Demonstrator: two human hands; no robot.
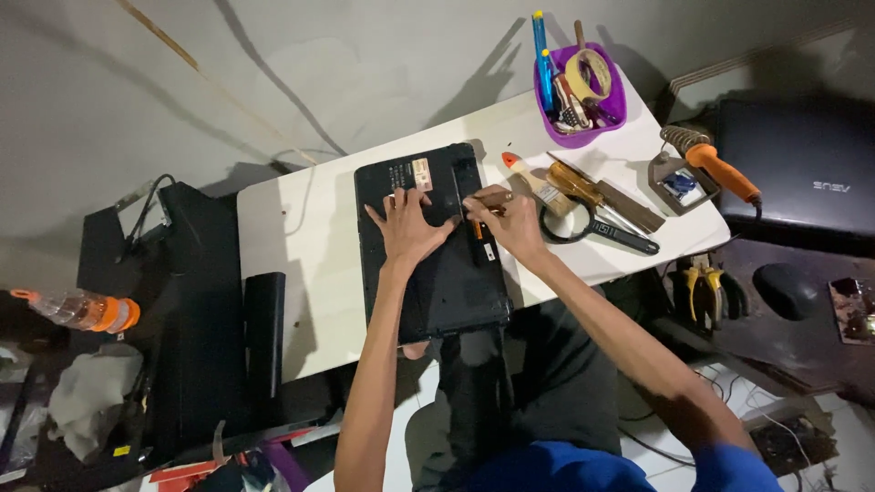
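The left hand (pixel 407 228) lies flat with fingers spread on the upturned black laptop (pixel 430 244), which sits mid-table, its near end overhanging the white table (pixel 310 264) front edge. The right hand (pixel 512 219) is closed around a small orange-handled screwdriver (pixel 478 225), tip against the laptop's right side. A magnifying glass (pixel 583 223) lies just beside that hand.

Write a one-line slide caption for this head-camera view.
Left hand flat on an upturned black laptop while the right hand works a small tool at its edge.
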